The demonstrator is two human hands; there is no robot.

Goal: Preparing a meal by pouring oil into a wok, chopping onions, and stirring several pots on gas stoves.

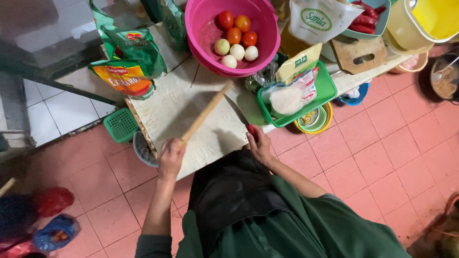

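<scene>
I see my left hand [170, 156] closed around a wooden stick [206, 113] angled over the pale board [167, 114]; my right hand [260, 145] pinches a red tomato [252, 130] at the board's near-right edge.

pink bowl [267, 48] of tomatoes [234, 28] | green tray [325, 88] | wooden board [358, 52]

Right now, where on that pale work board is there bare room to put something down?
The free patch on the pale work board lies between the foil snack bags, the pink plastic bowl and the left hand with its long wooden stick. The far edge, by the green plastic tray, is crowded. The right hand holds something small and red.
</scene>
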